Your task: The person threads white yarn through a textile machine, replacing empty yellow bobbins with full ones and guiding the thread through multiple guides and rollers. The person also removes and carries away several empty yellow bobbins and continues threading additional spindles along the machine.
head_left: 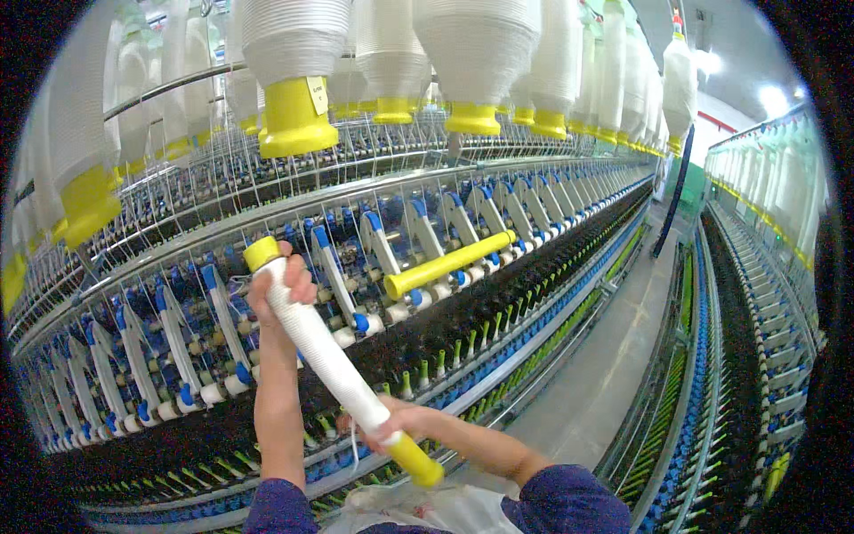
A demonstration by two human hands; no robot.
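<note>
Machinery (525, 343) runs diagonally toward the far right, a grey aisle floor (605, 347) beside it; large white yarn packages (480, 44) on yellow cores hang overhead, hiding parts of the frame behind. In front, blocking some blue-tipped arms (380, 249), a long bobbin (331, 351) slants in mid-air, wound with ridged white yarn, yellow at both ends, a loose thread (354, 449) dangling near the lower one. Left grip (301, 283) is closed round its upper part, right grip (400, 420) round its lower. Slimmer, a bare yellow tube (451, 264) lies over the rollers. One overhead core carries a small pale tag (317, 95), its print too small to read
</note>
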